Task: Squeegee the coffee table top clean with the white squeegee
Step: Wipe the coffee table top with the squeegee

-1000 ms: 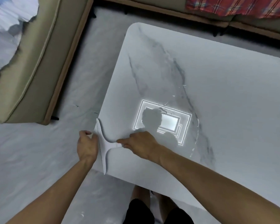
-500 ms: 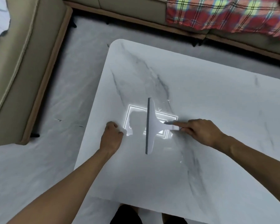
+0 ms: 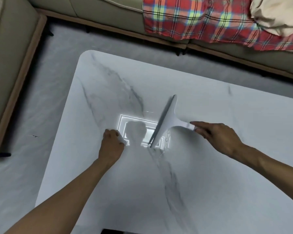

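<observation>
- Two bare hands work over the white, grey-veined coffee table (image 3: pixel 210 183), seen from above.
- Right hand (image 3: pixel 216 137): pinches the end of the white squeegee (image 3: pixel 167 120) handle, with the index finger laid straight along the top and the thumb beneath.
- White squeegee: lies near the middle of the table top, its handle pointing right into the right hand. The long blade runs diagonally from upper right to lower left, with the dark rubber edge on its left side. The lower blade tip meets the surface.
- Left hand (image 3: pixel 112 144): rests knuckles-down on the table top, left of the blade and apart from it. The fingers are curled under; whether they enclose anything cannot be told.
- Bright rectangular light reflection (image 3: pixel 125 125): sits on the table top between the left hand and the blade, partly covered by a head-shaped shadow.
- Surroundings: beige sofa (image 3: pixel 108 10) along the far side, carrying a red plaid blanket (image 3: pixel 201 19) and a cream cushion (image 3: pixel 277 14); pale marbled floor (image 3: pixel 41 115) at left.
</observation>
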The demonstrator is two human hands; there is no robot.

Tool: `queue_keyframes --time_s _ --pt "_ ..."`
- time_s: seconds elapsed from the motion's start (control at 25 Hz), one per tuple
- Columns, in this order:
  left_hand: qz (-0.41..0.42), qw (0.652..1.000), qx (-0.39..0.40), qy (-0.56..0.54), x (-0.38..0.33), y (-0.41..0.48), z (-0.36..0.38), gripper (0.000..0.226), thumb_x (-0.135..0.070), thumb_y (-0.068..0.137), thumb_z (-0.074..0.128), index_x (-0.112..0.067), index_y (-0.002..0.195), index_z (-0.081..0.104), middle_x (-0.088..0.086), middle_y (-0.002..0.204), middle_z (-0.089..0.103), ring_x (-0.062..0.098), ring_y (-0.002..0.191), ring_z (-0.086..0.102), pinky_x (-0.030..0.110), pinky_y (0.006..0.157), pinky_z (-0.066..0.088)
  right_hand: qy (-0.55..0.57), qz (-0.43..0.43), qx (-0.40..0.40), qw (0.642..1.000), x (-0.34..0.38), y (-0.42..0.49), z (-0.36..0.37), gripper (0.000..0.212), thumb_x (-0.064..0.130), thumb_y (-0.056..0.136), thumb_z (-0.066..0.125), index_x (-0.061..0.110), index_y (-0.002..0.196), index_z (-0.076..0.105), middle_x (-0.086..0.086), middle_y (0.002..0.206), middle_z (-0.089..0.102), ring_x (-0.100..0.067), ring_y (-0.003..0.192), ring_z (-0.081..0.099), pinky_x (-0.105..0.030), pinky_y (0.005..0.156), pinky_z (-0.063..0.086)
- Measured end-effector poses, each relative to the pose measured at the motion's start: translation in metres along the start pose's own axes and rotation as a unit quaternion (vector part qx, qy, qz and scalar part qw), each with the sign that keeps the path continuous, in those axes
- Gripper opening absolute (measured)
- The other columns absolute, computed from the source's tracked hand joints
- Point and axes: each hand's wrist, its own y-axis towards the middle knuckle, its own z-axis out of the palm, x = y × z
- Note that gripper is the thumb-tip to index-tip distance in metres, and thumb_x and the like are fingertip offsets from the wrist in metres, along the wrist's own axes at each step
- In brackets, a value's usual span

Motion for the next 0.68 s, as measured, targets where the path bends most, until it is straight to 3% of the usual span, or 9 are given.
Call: queue_keyframes --time_s 0.04,0.12,0.24,0.4,0.48,0.56,0.68 --pt "0.000 1.000 0.009 0.023 -0.003 0.005 0.002 0.040 -0.009 0.085 0.053 -0.002 0.123 0.044 0.023 0.136 0.039 0.038 0.123 0.047 0.040 0.094 0.043 0.035 -0.005 -0.020 0.999 0.014 0.024 -0.007 0.033 0.051 0.098 0.036 0.050 0.129 0.047 0.029 0.088 0.063 -0.021 0.095 0.063 -0.033 0.075 0.047" --pt "-0.006 0.998 0.022 0.057 -0.007 0.013 0.000 0.039 -0.011 0.085 0.052 -0.003 0.121 0.043 0.023 0.128 0.044 0.036 0.114 0.050 0.036 0.083 0.042 0.059 -0.018 -0.054 0.997 0.048 0.083 -0.017 0.038 0.044 0.098 0.041 0.040 0.135 0.045 0.006 0.111 0.069 -0.032 0.106 0.059 -0.040 0.086 0.048" --pt "-0.019 0.996 0.043 0.073 -0.010 0.021 -0.003 0.039 -0.010 0.086 0.049 -0.002 0.123 0.041 0.026 0.121 0.048 0.037 0.104 0.053 0.033 0.079 0.039 0.082 -0.022 -0.068 0.994 0.092 0.168 -0.026 0.045 0.028 0.096 0.042 0.026 0.141 0.039 -0.010 0.132 0.058 -0.041 0.115 0.051 -0.043 0.093 0.043" --pt "-0.014 0.990 0.046 0.132 -0.018 0.024 0.001 0.043 -0.005 0.089 0.037 0.007 0.130 0.034 0.030 0.128 0.043 0.031 0.097 0.049 0.033 0.078 0.041 0.059 -0.028 -0.053 0.996 0.103 0.202 -0.025 0.047 0.026 0.098 0.038 0.026 0.145 0.035 -0.014 0.133 0.056 -0.043 0.116 0.049 -0.043 0.094 0.043" --pt "-0.016 0.991 0.057 0.123 -0.021 0.026 0.002 0.047 -0.004 0.089 0.039 0.007 0.134 0.034 0.032 0.136 0.035 0.042 0.115 0.048 0.044 0.095 0.044 0.042 -0.049 -0.054 0.996 0.090 0.182 -0.021 0.047 0.029 0.100 0.036 0.030 0.147 0.033 -0.013 0.134 0.057 -0.043 0.116 0.051 -0.044 0.094 0.043" --pt "-0.047 0.993 0.066 0.082 -0.023 0.030 0.000 0.051 -0.010 0.086 0.048 -0.001 0.135 0.038 0.032 0.140 0.031 0.048 0.125 0.041 0.052 0.102 0.040 0.013 -0.064 -0.052 0.996 0.066 0.147 -0.013 0.045 0.033 0.101 0.035 0.034 0.146 0.034 -0.015 0.126 0.062 -0.044 0.108 0.057 -0.044 0.089 0.046" --pt "-0.044 0.993 0.081 0.076 -0.024 0.030 0.003 0.043 -0.009 0.081 0.047 -0.002 0.123 0.038 0.041 0.129 0.034 0.055 0.118 0.041 0.044 0.091 0.043 -0.064 -0.046 -0.003 0.997 0.021 0.080 -0.003 0.048 0.031 0.101 0.033 0.037 0.148 0.027 -0.016 0.101 0.067 -0.041 0.087 0.062 -0.042 0.075 0.051"
